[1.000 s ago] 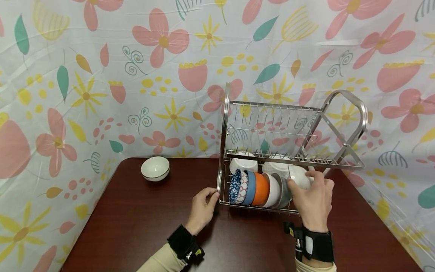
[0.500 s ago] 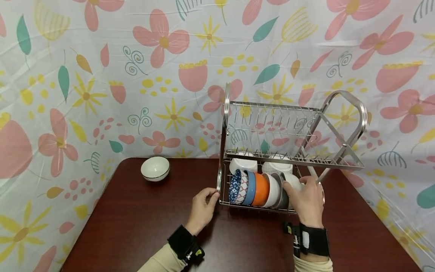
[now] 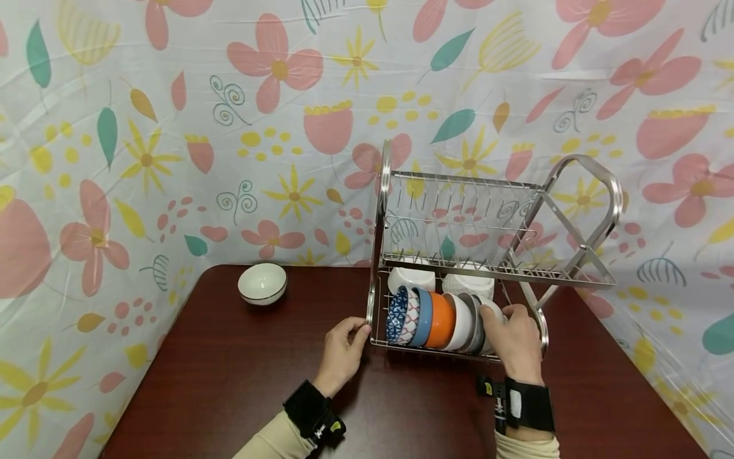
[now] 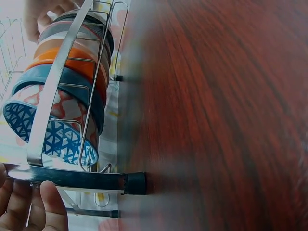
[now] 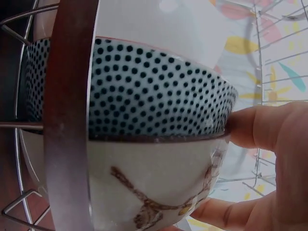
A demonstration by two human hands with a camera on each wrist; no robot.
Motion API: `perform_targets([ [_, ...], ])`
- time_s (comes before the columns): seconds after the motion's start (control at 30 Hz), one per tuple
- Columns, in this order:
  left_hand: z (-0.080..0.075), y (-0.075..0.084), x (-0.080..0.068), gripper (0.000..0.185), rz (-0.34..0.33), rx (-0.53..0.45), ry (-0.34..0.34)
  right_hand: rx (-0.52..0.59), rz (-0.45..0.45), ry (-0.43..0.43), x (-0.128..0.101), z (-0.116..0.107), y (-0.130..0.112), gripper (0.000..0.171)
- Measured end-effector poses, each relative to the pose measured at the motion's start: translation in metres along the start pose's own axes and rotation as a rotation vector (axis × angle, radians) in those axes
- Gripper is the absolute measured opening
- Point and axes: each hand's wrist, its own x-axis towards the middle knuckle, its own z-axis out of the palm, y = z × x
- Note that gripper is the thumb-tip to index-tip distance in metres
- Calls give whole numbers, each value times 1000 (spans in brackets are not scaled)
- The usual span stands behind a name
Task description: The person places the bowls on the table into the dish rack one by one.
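A two-tier steel dish rack point(image 3: 573, 277) stands on the dark red table point(image 3: 229, 382). Its lower tier holds a row of bowls on edge: blue patterned point(image 3: 395, 314), blue point(image 3: 423, 315), orange point(image 3: 440, 319), white and dotted ones. My right hand point(image 3: 500, 317) holds a white bowl with a brown painted branch point(image 5: 154, 192) at the row's right end. That bowl lies against the black-dotted bowl point(image 5: 144, 91), with my fingertips point(image 5: 255, 127) on the rims. My left hand point(image 3: 358, 331) grips the rack's front left post point(image 4: 72, 178).
A white bowl with a dark rim point(image 3: 262, 284) stands alone at the table's far left. Two white dishes point(image 3: 410, 278) sit at the back of the lower tier. The upper tier holds nothing. A flowered cloth point(image 3: 172, 127) hangs behind and to the sides.
My right hand has lowered the white bowl from near the upper tier's edge down into the lower tier, against the row's right end. The left hand has stayed on the rack.
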Motion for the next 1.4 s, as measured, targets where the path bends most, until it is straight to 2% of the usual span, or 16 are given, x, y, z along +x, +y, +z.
perform_targets([
  [0.13, 1, 0, 1, 11, 4, 0, 4, 1, -11, -12, -1, -1, 0, 67],
  [0.47, 1, 0, 0, 11, -1, 2, 1, -3, 28, -63, -3, -3, -1, 75],
  [1.13, 0, 1, 0, 17, -22, 0, -19, -21, 55, -48, -1, -1, -1, 80],
  [1.27, 0, 1, 0, 15, -15, -6, -13, -12, 37, 4, -1, 1, -5, 76],
  [1.4, 0, 2, 1, 13, -8, -7, -3, 67, -70, 121, -2, 5, -14, 64],
])
